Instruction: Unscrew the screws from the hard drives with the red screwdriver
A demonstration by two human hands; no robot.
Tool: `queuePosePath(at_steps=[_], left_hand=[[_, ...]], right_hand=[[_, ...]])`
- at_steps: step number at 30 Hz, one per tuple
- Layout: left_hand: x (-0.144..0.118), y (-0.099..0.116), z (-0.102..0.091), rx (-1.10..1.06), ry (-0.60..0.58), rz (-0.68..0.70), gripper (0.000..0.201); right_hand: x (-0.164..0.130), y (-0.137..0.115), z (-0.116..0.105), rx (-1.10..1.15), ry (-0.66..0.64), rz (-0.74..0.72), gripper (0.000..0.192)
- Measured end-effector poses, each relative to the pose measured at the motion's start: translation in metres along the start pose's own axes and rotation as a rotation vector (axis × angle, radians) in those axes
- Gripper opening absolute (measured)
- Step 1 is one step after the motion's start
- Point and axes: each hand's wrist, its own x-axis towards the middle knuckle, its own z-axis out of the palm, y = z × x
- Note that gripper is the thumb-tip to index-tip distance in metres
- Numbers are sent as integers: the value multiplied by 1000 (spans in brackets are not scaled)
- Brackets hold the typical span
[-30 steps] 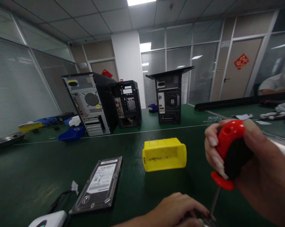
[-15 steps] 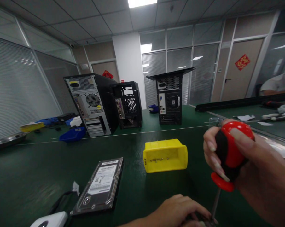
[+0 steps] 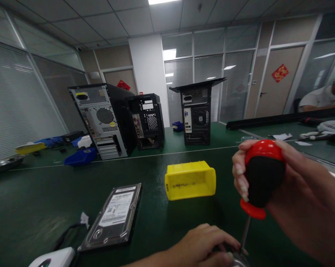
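Plainly, my right hand (image 3: pixel 298 196) gripped the red-and-black screwdriver (image 3: pixel 263 181), its shaft (image 3: pixel 245 231) slanting down to the metal part (image 3: pixel 240 260) my left hand (image 3: pixel 205 244) pinched at the bottom edge of view. Pressing along the shaft and bracing the part seemed best. Beyond, the yellow bin (image 3: pixel 190 167) held what looked like loose little screws (image 3: pixel 180 185).

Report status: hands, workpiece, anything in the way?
Right hand holding red-black screwdriver, shaft angled down. Left hand on metallic part, partly covering it. Yellow bin sits beyond, not obstructing.
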Motion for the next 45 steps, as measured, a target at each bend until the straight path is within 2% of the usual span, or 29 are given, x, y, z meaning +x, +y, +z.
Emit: queuePosePath(at_steps=[6, 9, 15, 18, 23, 27, 34, 39, 45], left_hand=[[0, 7, -4, -30, 30, 13, 44], [-1, 10, -4, -25, 45, 13, 51], [0, 10, -5, -25, 12, -52, 37], [1, 7, -5, -26, 13, -13, 40], [1, 6, -4, -17, 12, -40, 34], [1, 8, -4, -34, 18, -30, 37], [4, -4, 1, 14, 32, 42, 75], [6, -16, 6, 37, 13, -1, 77], [5, -23, 12, 28, 43, 30, 73]], right_hand=[[-6, -8, 2, 32, -49, 3, 26], [-7, -7, 1, -22, -53, -3, 33], [-7, -8, 3, -53, -49, 9, 34], [-8, -9, 3, 12, -24, 17, 31], [-9, -9, 1, 74, -97, 25, 32], [-8, -8, 1, 63, -86, 9, 30], [-7, -6, 0, -104, -60, 9, 39], [-5, -6, 1, -97, -87, -2, 39], [-3, -4, -2, 0, -114, 7, 30]])
